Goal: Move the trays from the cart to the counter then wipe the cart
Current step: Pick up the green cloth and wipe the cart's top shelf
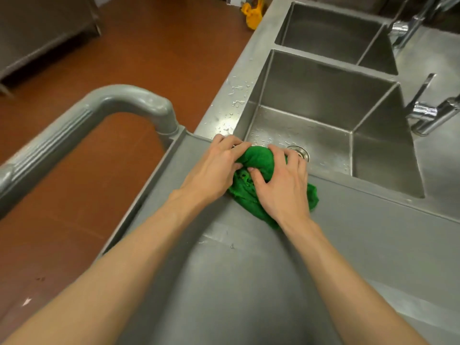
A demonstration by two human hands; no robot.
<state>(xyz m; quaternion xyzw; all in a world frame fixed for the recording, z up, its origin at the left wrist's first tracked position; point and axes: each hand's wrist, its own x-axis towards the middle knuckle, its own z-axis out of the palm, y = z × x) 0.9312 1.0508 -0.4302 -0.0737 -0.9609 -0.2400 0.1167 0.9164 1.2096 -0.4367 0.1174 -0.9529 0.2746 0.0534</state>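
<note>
Both hands grasp the green cloth point(251, 192): the left hand point(219, 168) pinches its bunched top, the right hand point(281, 185) curls over the rest. The cloth lies on the cart point(249, 282) at its far corner, next to the sink point(311, 135). No trays show on the cart. The risk, I judge, is the bunched cloth: gripped as a wad it would touch little surface and leave streaks. It could also slip over the edge into the sink. The handle point(82, 120) corner may get missed.

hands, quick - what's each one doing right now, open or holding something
Left hand: fingers curled, gripping the green cloth.
Right hand: fingers curled round the same green cloth.
</note>
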